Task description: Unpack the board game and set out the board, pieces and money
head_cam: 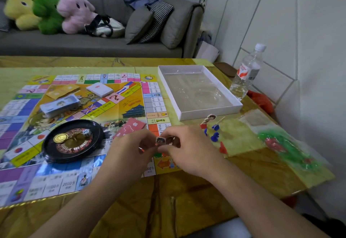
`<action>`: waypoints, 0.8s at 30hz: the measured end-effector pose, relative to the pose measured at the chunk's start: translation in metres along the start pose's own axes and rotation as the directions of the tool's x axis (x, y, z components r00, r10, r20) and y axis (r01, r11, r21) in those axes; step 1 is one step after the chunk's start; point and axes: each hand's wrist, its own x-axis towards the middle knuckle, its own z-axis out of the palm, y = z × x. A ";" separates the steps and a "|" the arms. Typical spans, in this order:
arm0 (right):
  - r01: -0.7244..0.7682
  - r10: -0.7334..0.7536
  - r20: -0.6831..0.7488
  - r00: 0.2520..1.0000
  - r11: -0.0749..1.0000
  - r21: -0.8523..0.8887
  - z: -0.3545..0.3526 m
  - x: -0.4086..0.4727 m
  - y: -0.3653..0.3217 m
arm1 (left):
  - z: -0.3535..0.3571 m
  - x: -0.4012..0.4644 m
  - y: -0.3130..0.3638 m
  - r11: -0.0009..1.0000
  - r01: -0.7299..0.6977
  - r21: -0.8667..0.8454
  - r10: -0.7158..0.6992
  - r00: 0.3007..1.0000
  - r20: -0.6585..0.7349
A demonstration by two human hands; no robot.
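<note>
While over board, both hands' fingers pinch pawn.

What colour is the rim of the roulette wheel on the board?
Black, on the round roulette wheel; clearest in the head view.

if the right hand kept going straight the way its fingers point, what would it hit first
The right hand points left toward the left hand, so it would likely meet those fingers first, with the small character piece pinched between them.
</note>
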 end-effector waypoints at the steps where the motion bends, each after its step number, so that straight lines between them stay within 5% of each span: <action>1: -0.021 0.021 0.012 1.000 1.000 0.007 -0.002 0.001 0.002 | 0.002 0.002 -0.002 1.000 0.020 0.004 -0.020 1.000 -0.011; 13: -0.073 0.075 -0.060 0.995 0.997 0.030 -0.003 0.003 0.018 | 0.012 0.010 -0.015 0.997 0.082 0.009 -0.082 0.996 0.038; 24: -0.076 0.073 -0.030 0.997 0.985 -0.155 0.003 0.001 0.021 | 0.013 0.010 -0.013 0.994 0.044 0.104 -0.053 0.995 0.085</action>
